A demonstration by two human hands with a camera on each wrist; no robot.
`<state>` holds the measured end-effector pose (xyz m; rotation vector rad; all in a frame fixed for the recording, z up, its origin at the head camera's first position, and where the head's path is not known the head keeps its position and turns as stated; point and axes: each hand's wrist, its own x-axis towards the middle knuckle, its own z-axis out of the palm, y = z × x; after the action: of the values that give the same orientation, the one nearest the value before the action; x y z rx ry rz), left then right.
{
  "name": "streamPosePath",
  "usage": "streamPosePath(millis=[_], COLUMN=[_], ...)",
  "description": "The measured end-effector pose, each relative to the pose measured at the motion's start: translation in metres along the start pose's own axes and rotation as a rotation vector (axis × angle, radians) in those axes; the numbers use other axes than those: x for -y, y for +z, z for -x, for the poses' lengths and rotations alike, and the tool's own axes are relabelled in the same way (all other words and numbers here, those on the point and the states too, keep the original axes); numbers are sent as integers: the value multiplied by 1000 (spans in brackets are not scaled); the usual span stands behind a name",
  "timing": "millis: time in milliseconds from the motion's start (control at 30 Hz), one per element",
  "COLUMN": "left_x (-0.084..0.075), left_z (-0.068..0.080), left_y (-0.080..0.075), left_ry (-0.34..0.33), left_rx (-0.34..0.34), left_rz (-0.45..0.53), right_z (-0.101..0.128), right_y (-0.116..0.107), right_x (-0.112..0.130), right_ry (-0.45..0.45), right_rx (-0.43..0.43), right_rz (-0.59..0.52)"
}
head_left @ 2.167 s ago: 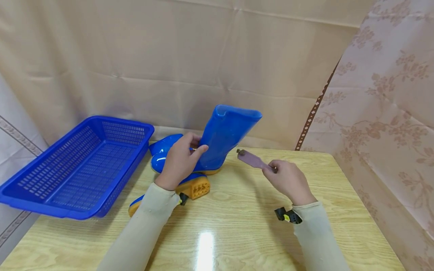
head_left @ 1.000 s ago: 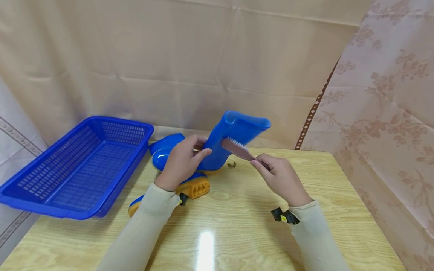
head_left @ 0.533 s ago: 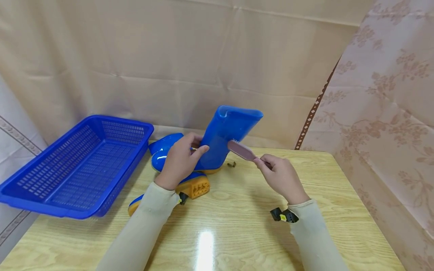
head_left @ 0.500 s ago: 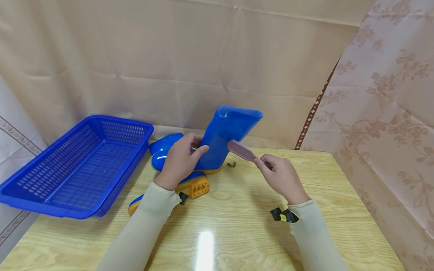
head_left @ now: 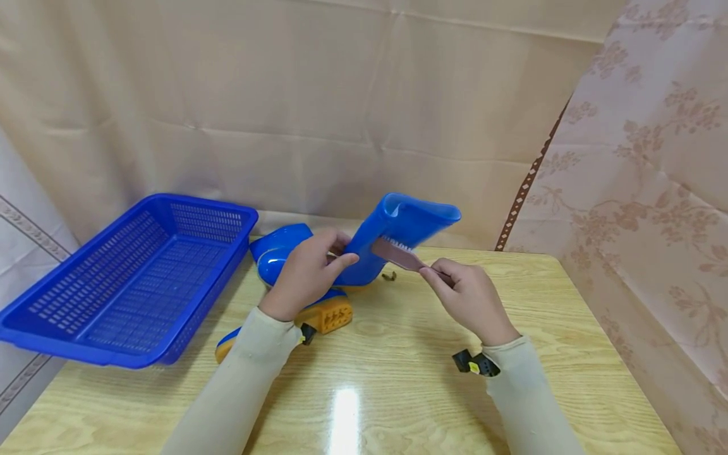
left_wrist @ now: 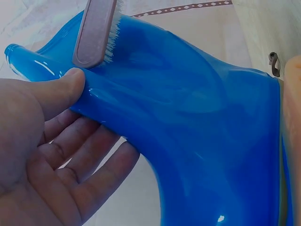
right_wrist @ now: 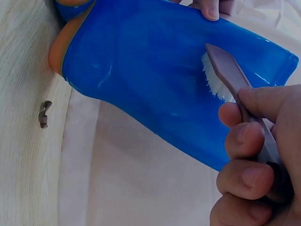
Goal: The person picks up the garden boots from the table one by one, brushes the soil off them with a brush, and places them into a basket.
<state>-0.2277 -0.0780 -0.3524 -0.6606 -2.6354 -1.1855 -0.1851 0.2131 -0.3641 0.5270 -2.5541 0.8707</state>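
A blue rubber boot (head_left: 364, 268) with a yellow-orange sole leans to the right, its shaft pressed partly flat. My left hand (head_left: 309, 268) grips the front of the shaft, thumb on the near face and fingers behind, as the left wrist view (left_wrist: 61, 136) shows. In my right hand (head_left: 469, 294) is the handle of a brownish-pink scrub brush (head_left: 398, 255). Its white bristles (right_wrist: 214, 80) lie against the side of the boot shaft. A second blue boot (head_left: 327, 314) lies on its side beneath, its patterned sole turned outward and partly hidden by my left forearm.
On the left of the wooden table (head_left: 398, 392) stands a blue plastic basket (head_left: 210, 309) with slotted walls. A small brown curled scrap (head_left: 389, 276) lies right of the boot's heel. Beige curtain (head_left: 341, 114) hangs behind the table, patterned cloth (head_left: 654, 189) along the right.
The brush has come from clear of the boot onto its shaft and moved along it. The shaft tips further right and down than half a second ago. The brown scrap, earlier at the brush tip, now lies on the table.
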Motion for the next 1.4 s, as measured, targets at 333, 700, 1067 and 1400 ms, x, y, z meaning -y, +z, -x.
streamPosePath(millis=[333, 700, 1067, 1400], left_x=[2, 11, 10, 11], left_z=[-2, -4, -4, -5], left_y=[0, 2, 1, 2], left_ry=[-60, -88, -93, -98], left_rx=[-40, -105, -109, -120], left_rz=[1, 19, 27, 24], right_z=[1, 1, -2, -3], right_y=[-2, -7, -3, -3], right_x=[-5, -5, -8, -8], right_ry=[153, 165, 58, -2], right_rx=[13, -20, -204, -303], right_rz=[51, 23, 112, 182])
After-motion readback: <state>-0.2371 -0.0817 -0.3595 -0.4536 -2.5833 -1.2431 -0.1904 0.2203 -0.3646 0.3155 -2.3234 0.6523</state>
